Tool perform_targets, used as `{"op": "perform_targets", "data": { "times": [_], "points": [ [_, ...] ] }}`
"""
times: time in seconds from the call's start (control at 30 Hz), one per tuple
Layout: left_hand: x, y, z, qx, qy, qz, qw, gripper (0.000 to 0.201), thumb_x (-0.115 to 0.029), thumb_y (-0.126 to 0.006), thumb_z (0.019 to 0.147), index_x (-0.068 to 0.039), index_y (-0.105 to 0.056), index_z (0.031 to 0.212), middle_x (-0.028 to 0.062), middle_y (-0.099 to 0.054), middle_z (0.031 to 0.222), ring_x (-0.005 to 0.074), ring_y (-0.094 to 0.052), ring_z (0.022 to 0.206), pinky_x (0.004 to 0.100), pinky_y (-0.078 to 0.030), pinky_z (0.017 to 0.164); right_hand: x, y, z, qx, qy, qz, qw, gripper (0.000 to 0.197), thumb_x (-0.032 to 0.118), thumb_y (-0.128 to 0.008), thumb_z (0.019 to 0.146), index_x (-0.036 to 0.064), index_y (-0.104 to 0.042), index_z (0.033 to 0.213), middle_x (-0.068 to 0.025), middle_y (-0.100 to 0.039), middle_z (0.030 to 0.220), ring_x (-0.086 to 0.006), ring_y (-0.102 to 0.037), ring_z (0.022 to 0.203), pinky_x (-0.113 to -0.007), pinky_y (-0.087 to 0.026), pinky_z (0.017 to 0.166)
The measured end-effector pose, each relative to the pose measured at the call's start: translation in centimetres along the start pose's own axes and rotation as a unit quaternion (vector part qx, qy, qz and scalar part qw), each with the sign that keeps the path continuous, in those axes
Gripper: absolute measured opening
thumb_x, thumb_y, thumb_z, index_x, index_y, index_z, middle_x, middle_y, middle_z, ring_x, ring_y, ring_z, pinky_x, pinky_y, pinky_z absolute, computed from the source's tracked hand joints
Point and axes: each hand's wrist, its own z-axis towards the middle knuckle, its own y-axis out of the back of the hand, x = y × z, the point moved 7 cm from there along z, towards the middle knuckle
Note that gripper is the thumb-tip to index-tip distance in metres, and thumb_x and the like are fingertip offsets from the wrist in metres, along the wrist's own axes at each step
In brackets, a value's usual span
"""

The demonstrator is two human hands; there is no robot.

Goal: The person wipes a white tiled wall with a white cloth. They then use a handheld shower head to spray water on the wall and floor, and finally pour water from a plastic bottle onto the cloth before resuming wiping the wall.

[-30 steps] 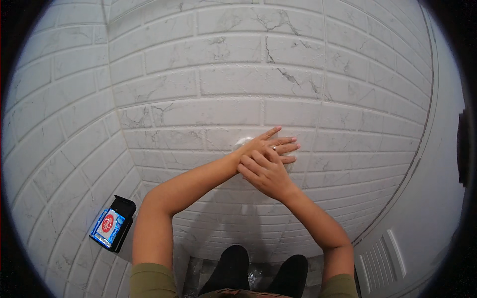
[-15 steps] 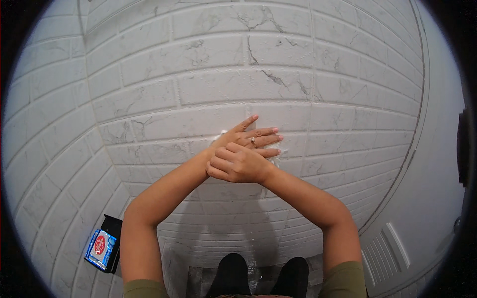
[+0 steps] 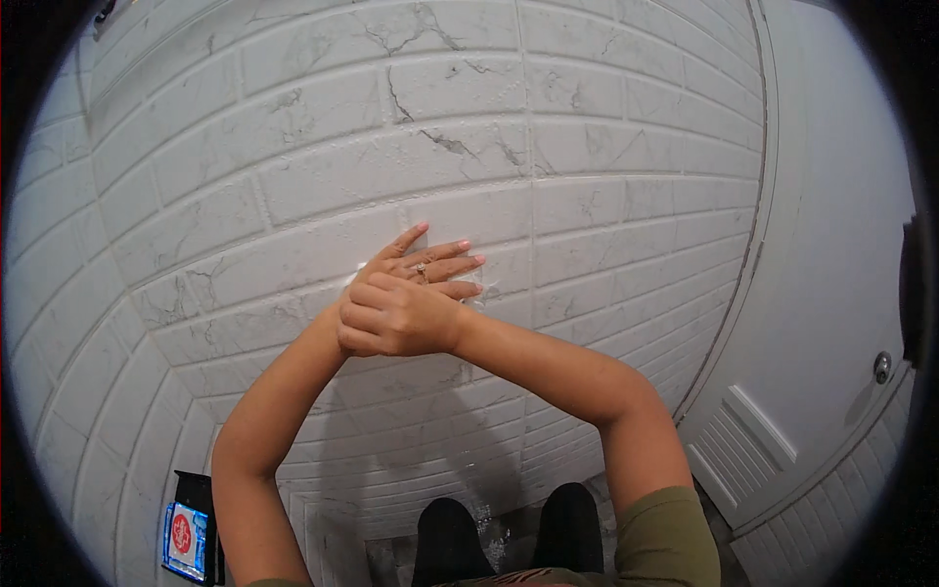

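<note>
My left hand (image 3: 435, 264) lies against the marble-patterned tile wall (image 3: 469, 147), its fingers stretched out and pointing right. A ring (image 3: 422, 271) with a pale stone sits on one of its fingers. Something white shows at its edges; whether it is foam or a cloth I cannot tell. Crossing from the right, my right hand (image 3: 396, 315) is closed over the back of the left hand near the wrist, fingers curled, covering part of it. The palms of both hands are hidden.
Low on the left wall, a black holder (image 3: 196, 486) carries a blue package with a red oval (image 3: 186, 538). To the right stands a white door (image 3: 831, 245) with a louvred vent (image 3: 740, 445) and a round metal knob (image 3: 882, 368). Dark tiled floor shows below, by my black-clad legs (image 3: 450, 543).
The view has turned to the right, bringing more of the door and its knob into sight. Both hands keep the same pose on the wall, right over left.
</note>
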Motion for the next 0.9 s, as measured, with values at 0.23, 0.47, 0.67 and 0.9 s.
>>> {"op": "perform_targets", "data": {
  "times": [0.23, 0.47, 0.67, 0.9],
  "points": [
    [0.1, -0.3, 0.1, 0.038, -0.011, 0.011, 0.999, 0.036, -0.043, -0.04, 0.097, -0.042, -0.05, 0.131, -0.0156, -0.03, 0.154, 0.0067, -0.023, 0.144, 0.0404, -0.004, 0.123, 0.4, 1.0, 0.0, -0.028, 0.042, 0.012, 0.999, 0.015, 0.022, -0.065, 0.069, 0.0112, -0.056, 0.074, -0.0029, -0.054, 0.074, -0.02, -0.056, 0.075, -0.035, -0.048, 0.064],
    [0.1, 0.9, -0.2, 0.071, 0.003, -0.065, 0.995, 0.038, -0.046, -0.042, 0.093, -0.046, -0.051, 0.13, -0.0159, -0.026, 0.156, 0.006, -0.016, 0.146, 0.0429, 0.001, 0.122, -0.4, 1.1, 0.9, -0.072, -0.02, 0.049, 0.996, 0.013, 0.021, -0.065, 0.072, 0.0124, -0.055, 0.075, -0.0021, -0.054, 0.077, -0.0195, -0.057, 0.075, -0.034, -0.047, 0.063],
    [0.3, -0.5, 0.2, 0.069, -0.022, -0.018, 0.997, 0.04, -0.048, -0.041, 0.093, -0.043, -0.05, 0.132, -0.0144, -0.026, 0.157, 0.0065, -0.013, 0.147, 0.043, 0.008, 0.121, -0.2, 1.2, -0.9, -0.022, 0.028, 0.021, 0.999, 0.013, 0.019, -0.065, 0.072, 0.0113, -0.056, 0.078, -0.002, -0.054, 0.077, -0.0202, -0.057, 0.075, -0.036, -0.047, 0.064],
    [-0.1, 0.7, 0.1, 0.099, -0.002, -0.072, 0.992, 0.042, -0.052, -0.041, 0.093, -0.046, -0.047, 0.134, -0.0146, -0.023, 0.158, 0.0072, -0.012, 0.147, 0.0439, 0.007, 0.121, 0.2, 1.9, 1.5, -0.112, 0.011, 0.053, 0.992, 0.012, 0.017, -0.066, 0.07, 0.0105, -0.059, 0.078, -0.0033, -0.054, 0.077, -0.0208, -0.057, 0.076, -0.037, -0.047, 0.064]
  ]
}}
